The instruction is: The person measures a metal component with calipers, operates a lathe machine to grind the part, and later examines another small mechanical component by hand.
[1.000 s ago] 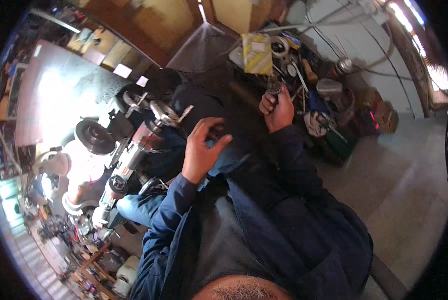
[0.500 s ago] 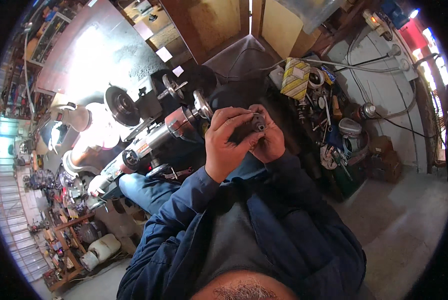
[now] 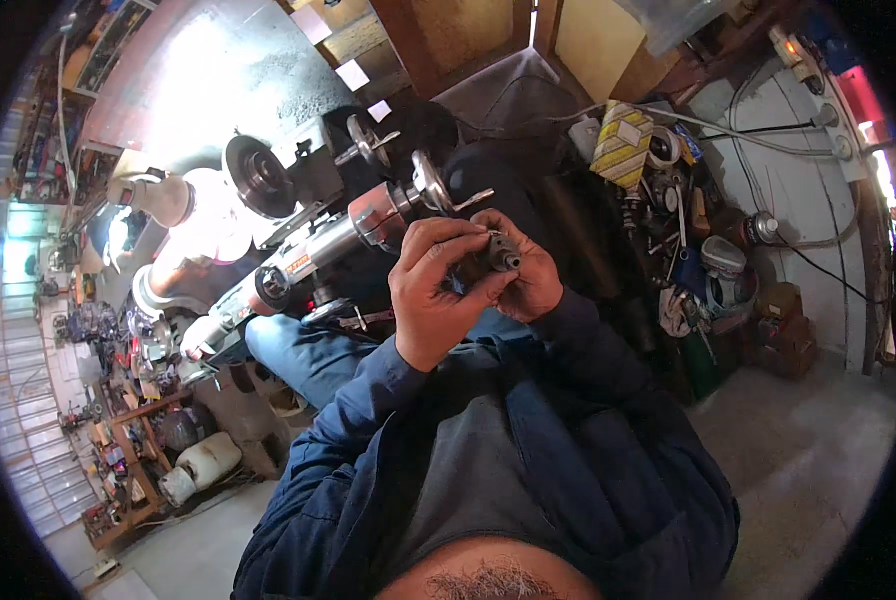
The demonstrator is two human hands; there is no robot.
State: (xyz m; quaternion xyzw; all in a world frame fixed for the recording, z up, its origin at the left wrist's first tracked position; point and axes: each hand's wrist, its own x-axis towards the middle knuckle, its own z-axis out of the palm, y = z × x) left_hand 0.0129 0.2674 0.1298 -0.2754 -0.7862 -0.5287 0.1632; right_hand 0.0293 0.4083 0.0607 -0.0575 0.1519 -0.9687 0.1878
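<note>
Both my hands are closed around a small dark metal part [image 3: 504, 252] in front of my chest. It has a rounded body and a short round stub with a hole, which points toward me. My left hand [image 3: 431, 297] grips it from the left, with thumb and fingers curved round it. On the other side, my right hand [image 3: 536, 280] holds it, its index finger near the top. Something thin and light shows at the fingertips, too small to name. The part's far side is hidden by my fingers. Just beyond my left hand is a metal handwheel [image 3: 430, 182] of a lathe-like machine.
The machine's silver cylinder [image 3: 320, 250] runs diagonally at left, beside a bright lamp [image 3: 213, 205] and a dark round disc [image 3: 258, 177]. At right, tools and parts crowd a heap with a yellow striped box [image 3: 623, 145]. Cardboard boxes [image 3: 780, 330] stand by the wall.
The view has shifted, so the surroundings sit farther right. My hands have moved slightly left relative to the machine and bench, still holding the part, whose stub end is tilted a little differently.
</note>
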